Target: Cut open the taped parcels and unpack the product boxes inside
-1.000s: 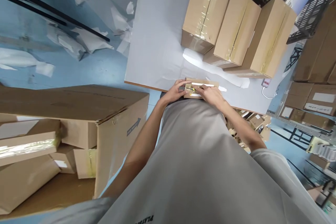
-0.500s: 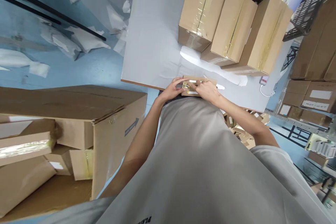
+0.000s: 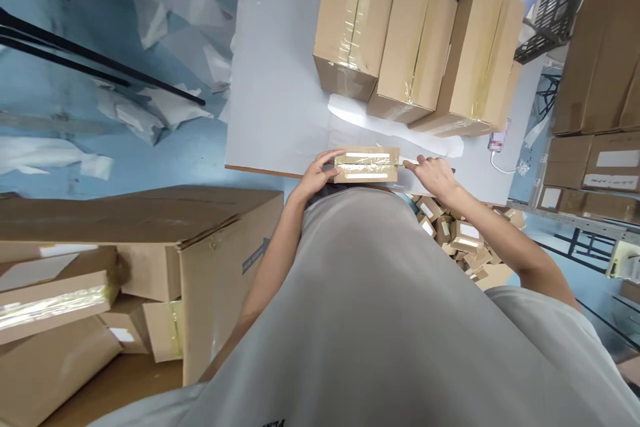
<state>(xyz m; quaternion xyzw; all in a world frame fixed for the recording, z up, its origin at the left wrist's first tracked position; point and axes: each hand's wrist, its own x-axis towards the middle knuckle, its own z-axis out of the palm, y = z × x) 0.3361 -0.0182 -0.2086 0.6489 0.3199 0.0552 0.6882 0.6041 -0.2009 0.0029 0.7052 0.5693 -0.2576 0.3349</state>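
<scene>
A small cardboard box (image 3: 367, 177) lies at the near edge of the table, with shiny clear tape along its middle and white strips on either side. My left hand (image 3: 316, 177) grips its left end, thumb on the near side and fingers on the far side. At the opposite end, my right hand (image 3: 434, 175) is closed around a slim knife-like tool (image 3: 404, 163). Most of that tool is hidden by the fingers; its light tip meets the box's right end, near the tape.
Several larger taped boxes (image 3: 407, 47) stand on the grey table (image 3: 275, 80), behind a white padded strip (image 3: 390, 123). A large open carton (image 3: 225, 287) with boxes inside is at left. Small boxes (image 3: 470, 237) are heaped below right. A black crate (image 3: 555, 7) stands at far right.
My right hand has moved right, off the top of the small box to its right end, uncovering the taped top. My left hand stays at the left end. The view has shifted slightly.
</scene>
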